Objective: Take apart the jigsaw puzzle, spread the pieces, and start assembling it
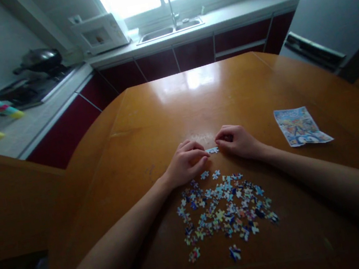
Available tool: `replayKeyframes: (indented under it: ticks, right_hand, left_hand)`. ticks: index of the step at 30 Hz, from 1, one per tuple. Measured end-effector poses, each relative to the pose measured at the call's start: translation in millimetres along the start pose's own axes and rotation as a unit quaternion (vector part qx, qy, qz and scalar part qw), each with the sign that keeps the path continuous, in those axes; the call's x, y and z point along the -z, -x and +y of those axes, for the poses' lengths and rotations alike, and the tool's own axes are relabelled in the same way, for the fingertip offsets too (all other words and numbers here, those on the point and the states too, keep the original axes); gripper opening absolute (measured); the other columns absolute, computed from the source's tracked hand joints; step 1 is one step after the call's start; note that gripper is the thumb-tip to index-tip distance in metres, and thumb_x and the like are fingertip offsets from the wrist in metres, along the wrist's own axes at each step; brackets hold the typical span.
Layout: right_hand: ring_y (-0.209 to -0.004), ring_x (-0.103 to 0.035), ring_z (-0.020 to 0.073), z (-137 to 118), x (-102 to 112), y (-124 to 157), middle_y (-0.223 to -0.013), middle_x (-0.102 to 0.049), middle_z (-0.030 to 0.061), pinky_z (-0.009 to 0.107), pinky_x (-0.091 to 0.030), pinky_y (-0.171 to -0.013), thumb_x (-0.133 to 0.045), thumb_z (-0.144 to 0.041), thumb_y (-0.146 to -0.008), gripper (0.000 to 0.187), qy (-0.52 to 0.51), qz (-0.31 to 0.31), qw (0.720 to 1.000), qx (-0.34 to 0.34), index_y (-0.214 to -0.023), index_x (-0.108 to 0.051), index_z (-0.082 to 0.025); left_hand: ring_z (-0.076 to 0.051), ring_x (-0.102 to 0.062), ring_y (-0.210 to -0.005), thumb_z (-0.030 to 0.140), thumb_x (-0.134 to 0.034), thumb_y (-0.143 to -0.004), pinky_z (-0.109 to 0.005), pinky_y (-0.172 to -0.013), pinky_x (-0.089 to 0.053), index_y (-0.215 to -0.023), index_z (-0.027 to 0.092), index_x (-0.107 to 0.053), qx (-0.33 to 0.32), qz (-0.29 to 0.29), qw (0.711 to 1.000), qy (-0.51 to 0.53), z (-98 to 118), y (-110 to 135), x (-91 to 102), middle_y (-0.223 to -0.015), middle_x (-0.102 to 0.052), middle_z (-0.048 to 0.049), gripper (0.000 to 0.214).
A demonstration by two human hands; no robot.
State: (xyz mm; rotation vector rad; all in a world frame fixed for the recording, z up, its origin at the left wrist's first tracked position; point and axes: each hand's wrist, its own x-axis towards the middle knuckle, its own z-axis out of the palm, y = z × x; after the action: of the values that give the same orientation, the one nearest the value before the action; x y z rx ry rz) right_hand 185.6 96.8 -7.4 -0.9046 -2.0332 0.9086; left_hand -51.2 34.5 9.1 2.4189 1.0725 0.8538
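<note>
A short strip of joined pale blue jigsaw puzzle pieces [213, 150] lies on the wooden table between my two hands. My left hand [186, 162] rests at its left end, thumb and fingers closed about that end. At the right end, my right hand [237, 141] has its thumb and forefinger pinched together on the strip's edge. Closer to me spreads a heap of loose puzzle pieces [227, 209] in many colours. Two pale pieces [216, 174] lie between the heap and the strip.
A creased picture sheet [300, 127] lies on the table [148, 116] to the right. Beyond the table are a counter with a sink [157, 34], a microwave [101, 33] and a stove with a dark pot [41, 60]. A grey fridge [336, 0] stands at the right.
</note>
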Motion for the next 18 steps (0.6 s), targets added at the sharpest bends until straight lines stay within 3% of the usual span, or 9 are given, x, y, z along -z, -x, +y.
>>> replayKeyframes:
  ticks: [6,13,18]
  right_hand:
    - [-0.066,-0.05,0.014,-1.0,0.7,-0.8,-0.071,-0.059,0.002,0.03,-0.04,-0.061,-0.064,-0.021,-0.082,0.01,-0.002,-0.003,1.0,-0.006,-0.075,-0.07,-0.017]
    - [-0.066,-0.051,0.0147,-3.4,1.3,-1.0,-0.071,-0.059,0.0027,0.031,-0.04,-0.062,-0.063,-0.021,-0.082,0.011,0.0,-0.004,1.0,-0.005,-0.075,-0.07,-0.017]
    - [-0.066,-0.052,0.014,1.3,-0.1,-0.6,-0.071,-0.059,0.002,0.029,-0.041,-0.062,-0.064,-0.019,-0.083,0.01,0.011,-0.003,1.0,0.001,-0.075,-0.07,-0.017]
  left_hand:
    - [-0.02,-0.056,-0.096,0.025,-0.062,-0.092,-0.038,-0.09,-0.046,-0.097,0.024,-0.074,0.011,0.019,1.0,-0.008,-4.4,0.4,-4.4,-0.098,-0.066,-0.0046,0.013]
    - [-0.022,-0.057,-0.094,0.021,-0.061,-0.091,-0.04,-0.087,-0.047,-0.093,0.023,-0.075,0.091,0.054,0.994,-0.037,-9.6,-2.3,-9.3,-0.095,-0.067,-0.006,0.014]
    - [-0.022,-0.056,-0.095,0.017,-0.059,-0.09,-0.04,-0.088,-0.047,-0.091,0.023,-0.075,0.084,0.051,0.994,-0.053,-10.5,-2.6,-10.2,-0.095,-0.068,-0.0055,0.017]
